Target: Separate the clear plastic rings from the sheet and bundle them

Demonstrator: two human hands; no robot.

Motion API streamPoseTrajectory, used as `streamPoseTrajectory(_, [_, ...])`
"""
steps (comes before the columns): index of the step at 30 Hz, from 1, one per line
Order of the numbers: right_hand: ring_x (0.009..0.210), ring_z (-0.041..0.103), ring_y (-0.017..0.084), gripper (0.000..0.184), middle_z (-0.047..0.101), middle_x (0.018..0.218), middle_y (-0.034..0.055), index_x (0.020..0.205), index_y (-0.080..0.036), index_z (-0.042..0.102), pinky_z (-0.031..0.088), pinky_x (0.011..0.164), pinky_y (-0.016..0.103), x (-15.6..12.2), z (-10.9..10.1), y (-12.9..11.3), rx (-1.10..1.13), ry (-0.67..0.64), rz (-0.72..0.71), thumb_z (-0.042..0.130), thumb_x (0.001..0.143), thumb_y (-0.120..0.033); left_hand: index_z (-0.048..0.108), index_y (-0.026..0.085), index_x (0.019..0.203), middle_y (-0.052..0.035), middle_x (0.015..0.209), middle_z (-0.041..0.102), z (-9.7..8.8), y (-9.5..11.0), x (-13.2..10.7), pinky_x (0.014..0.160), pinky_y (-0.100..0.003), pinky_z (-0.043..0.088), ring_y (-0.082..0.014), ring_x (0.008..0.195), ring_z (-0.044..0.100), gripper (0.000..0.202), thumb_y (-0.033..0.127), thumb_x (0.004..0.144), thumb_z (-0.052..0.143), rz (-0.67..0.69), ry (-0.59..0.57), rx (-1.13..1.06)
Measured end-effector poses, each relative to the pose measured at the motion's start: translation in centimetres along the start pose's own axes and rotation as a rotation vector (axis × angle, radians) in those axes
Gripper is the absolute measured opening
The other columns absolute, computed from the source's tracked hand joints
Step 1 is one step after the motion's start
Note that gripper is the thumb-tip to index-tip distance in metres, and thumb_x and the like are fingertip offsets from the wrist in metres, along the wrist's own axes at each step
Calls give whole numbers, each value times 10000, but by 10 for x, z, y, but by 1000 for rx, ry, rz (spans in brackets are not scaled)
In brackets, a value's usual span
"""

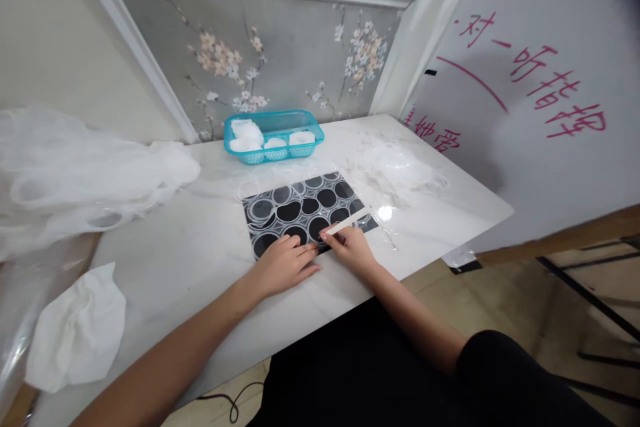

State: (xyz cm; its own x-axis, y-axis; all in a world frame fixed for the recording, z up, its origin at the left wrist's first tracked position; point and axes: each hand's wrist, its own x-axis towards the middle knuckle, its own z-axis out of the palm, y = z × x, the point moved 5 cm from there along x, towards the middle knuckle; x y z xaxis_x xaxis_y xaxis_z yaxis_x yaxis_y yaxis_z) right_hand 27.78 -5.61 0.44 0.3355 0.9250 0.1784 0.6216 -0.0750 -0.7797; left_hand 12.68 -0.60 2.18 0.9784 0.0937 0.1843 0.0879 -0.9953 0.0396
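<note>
A black sheet with a pattern of grey rings and black ovals (300, 203) lies flat on the white marble table (200, 247). My left hand (285, 265) rests on its near edge, fingers stretched out flat and pressing it down. Beside it, my right hand (350, 243) pinches a slim pale stick (350, 219), whose near tip touches the sheet's front edge. The stick slants up to the right across the pattern.
A turquoise basket (273, 143) with white rolls stands at the back. Clear plastic film (400, 170) lies right of the sheet. White gauzy fabric (75, 173) heaps at the left, a white cloth (77, 330) near the front left. A whiteboard with red writing (525, 93) leans at right.
</note>
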Motion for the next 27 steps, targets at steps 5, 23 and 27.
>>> streamPoseTrajectory(5, [647,632,174,188,739,826,45,855,-195,715,448,607,281,-1,2,-5,-21,1,-43,560,854,-303,642,155,1097,-43,1137,678,1,1,0,735,-330,391,-182,849,515,405,442,963,390,11,107,15])
streamPoseTrajectory(23, [819,701,184,273,738,1022,50,998,-216,706,500,758,310,-7,2,-4,-282,-110,-331,442,944,-256,624,201,1190,-28,1140,670,0,-3,4,728,-327,444,-190,807,523,479,535,858,535,-140,4,-173])
streamPoseTrajectory(27, [769,704,185,293,738,1022,55,1011,-207,698,492,734,321,-7,6,-6,-357,-151,-451,413,947,-215,623,201,1188,-21,1126,673,-3,-2,4,701,-318,440,-190,800,528,491,540,840,558,-174,-36,-200])
